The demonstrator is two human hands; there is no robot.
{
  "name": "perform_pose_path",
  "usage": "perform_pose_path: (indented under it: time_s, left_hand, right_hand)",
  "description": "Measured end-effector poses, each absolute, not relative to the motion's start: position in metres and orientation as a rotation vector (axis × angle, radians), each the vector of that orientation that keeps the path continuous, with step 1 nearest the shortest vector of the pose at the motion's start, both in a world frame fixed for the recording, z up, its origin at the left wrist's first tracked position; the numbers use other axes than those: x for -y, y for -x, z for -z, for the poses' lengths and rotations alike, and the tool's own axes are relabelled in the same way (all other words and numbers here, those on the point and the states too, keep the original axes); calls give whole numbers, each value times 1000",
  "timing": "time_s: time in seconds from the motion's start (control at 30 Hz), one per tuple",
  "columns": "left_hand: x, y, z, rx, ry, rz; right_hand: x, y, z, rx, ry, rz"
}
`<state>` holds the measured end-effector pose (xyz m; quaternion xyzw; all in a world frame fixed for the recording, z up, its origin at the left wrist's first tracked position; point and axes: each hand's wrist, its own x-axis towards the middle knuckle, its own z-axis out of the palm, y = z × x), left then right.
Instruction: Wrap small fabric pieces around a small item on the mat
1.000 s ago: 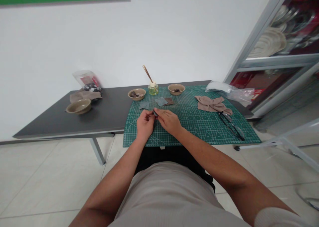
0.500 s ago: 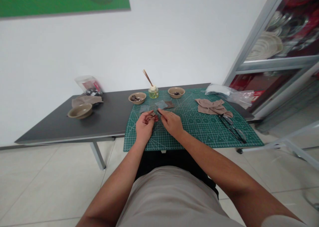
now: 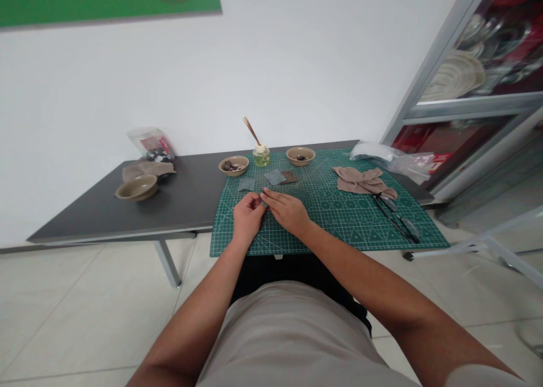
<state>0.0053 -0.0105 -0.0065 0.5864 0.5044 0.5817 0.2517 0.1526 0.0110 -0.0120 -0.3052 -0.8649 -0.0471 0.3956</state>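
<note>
Over the green cutting mat (image 3: 331, 223), my left hand (image 3: 247, 214) is closed, thumb and fingers pinching something small and mostly hidden. My right hand (image 3: 291, 210) meets it fingertip to fingertip, its fingers pressed together against the same spot. A small grey-blue bit (image 3: 264, 201) shows between the two hands; its kind cannot be made out. Just beyond them lie a grey square sheet (image 3: 246, 184), another grey sheet (image 3: 275, 177) and a brown sheet (image 3: 289, 176), which look like sandpaper.
Behind stand a bowl of dark pieces (image 3: 233, 166), a reed diffuser (image 3: 262, 155) and a second bowl (image 3: 300, 156). To the right lie a brown cloth (image 3: 360, 181), eyeglasses (image 3: 394, 220) and a plastic bag (image 3: 392, 159). Another bowl (image 3: 137, 188) and a clear container (image 3: 150, 143) are at left.
My left fingers have curled in more, and my right fingers have come across to meet them, covering the small piece. The things on the mat have stayed in place.
</note>
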Motion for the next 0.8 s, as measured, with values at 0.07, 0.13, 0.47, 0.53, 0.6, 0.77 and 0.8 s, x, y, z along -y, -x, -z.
perform_pose_path:
  time_s: [0.07, 0.13, 0.47, 0.53, 0.6, 0.77, 0.8]
  left_hand:
    - [11, -5, 7, -1397, -1600, -1597]
    - [12, -5, 8, -1367, -1569, -1619]
    - [11, -4, 9, -1363, -1561, -1604]
    - [11, -5, 9, -1330, -1521, -1604]
    - [10, -5, 10, -1281, -1491, -1604]
    - [12, -4, 9, -1327, -1629, -1593]
    - [12, -3, 9, -1334, -1645, -1588]
  right_hand:
    - [-11, -152, 14, 2187, 761, 119]
    - [-12, -153, 15, 2163, 797, 109]
    - [-11, -154, 16, 2175, 766, 100]
    - [-13, -154, 17, 2123, 790, 88]
    - [-13, -154, 18, 2085, 808, 80]
    - [-11, -155, 18, 2140, 715, 89]
    - [-11, -154, 18, 2130, 719, 82]
